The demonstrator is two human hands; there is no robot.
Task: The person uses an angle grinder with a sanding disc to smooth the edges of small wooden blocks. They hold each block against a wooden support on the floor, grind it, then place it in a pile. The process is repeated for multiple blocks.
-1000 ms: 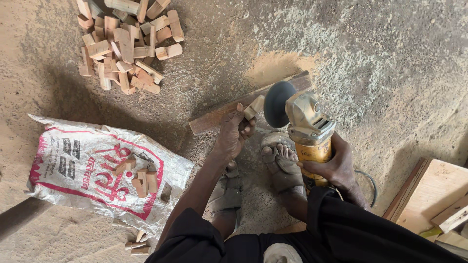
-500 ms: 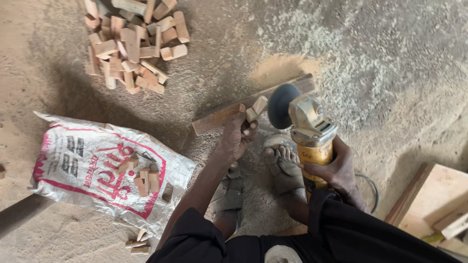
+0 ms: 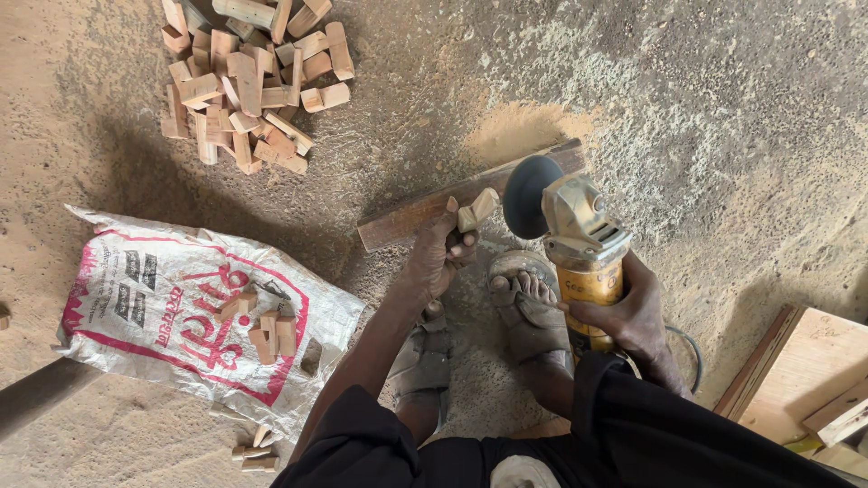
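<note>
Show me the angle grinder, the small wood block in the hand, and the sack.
angle grinder (image 3: 583, 237), head view, gear housing.
small wood block (image 3: 476, 210), head view, its middle.
sack (image 3: 172, 312), head view, printed face.

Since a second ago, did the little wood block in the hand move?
Yes. The small wood block in the left hand moved closer to the grinder disc, judged against the plank.

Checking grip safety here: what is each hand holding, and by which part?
Left hand pinches a small wooden block by its lower end; right hand grips the angle grinder around its yellow body.
</note>
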